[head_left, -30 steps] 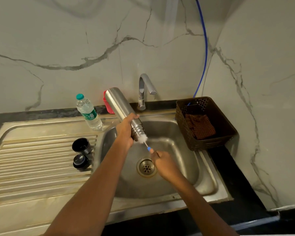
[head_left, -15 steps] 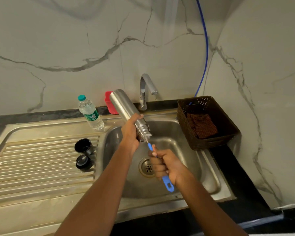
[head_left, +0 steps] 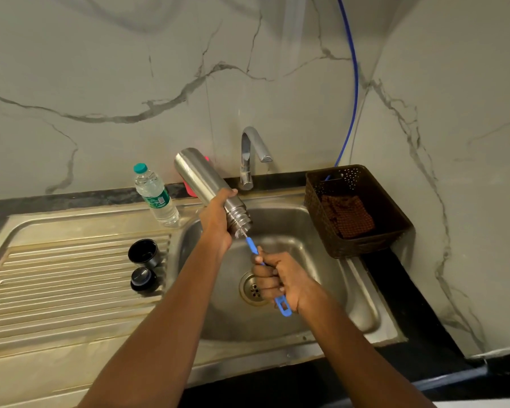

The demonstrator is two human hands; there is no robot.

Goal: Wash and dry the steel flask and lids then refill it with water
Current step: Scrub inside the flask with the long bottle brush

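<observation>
One flask (head_left: 198, 175), two lids (head_left: 143, 252) (head_left: 143, 278), one brush (head_left: 251, 245), one bottle (head_left: 156, 195), one basket (head_left: 362, 248).

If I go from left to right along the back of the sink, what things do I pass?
Clear plastic water bottle with a teal cap → silver steel flask → curved chrome tap → dark brown plastic basket.

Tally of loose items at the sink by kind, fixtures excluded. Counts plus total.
steel flask: 1
black lids: 2
blue bottle brush: 1
plastic water bottle: 1
brown basket: 1
brown cloth: 1
red item, mostly hidden behind the flask: 1
Total: 8
</observation>
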